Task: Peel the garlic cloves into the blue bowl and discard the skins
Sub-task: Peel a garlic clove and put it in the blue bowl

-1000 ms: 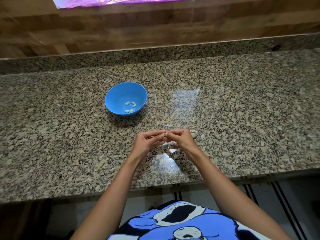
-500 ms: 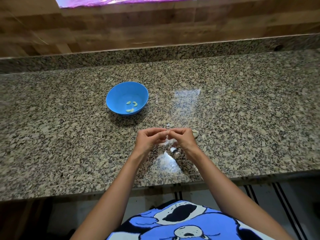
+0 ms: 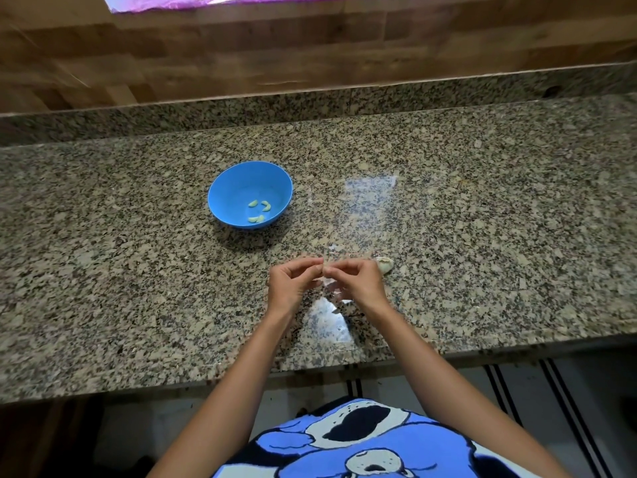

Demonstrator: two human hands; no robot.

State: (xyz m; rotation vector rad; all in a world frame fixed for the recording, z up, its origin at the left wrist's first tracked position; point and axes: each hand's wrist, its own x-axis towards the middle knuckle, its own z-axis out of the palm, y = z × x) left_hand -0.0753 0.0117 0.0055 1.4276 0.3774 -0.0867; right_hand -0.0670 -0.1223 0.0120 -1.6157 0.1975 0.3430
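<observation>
Head view: a speckled granite worktop is seen from above, with both bare forearms reaching over its near edge. The left hand and the right hand are brought together just above the worktop, near its front edge, fingertips touching. Both hands are closed with curled fingers, and a garlic clove is pinched between the thumbs and forefingers of the two; the clove is mostly hidden by the fingertips and blurred, so little of it can be made out. A pale, thin piece of skin is seen hanging just below the pinch, between the two hands. An unpeeled piece of garlic lies on the worktop just beyond the right hand, partly hidden by its knuckles. A small whitish scrap of skin lies on the stone just past the fingertips. The blue bowl stands upright on the worktop, farther back and to the left of the hands, well apart from them. A few peeled cloves are gathered at its bottom. Behind the worktop a low granite upstand is met by a wood-patterned wall. A blue shirt with a cartoon print is visible at the bottom edge.
</observation>
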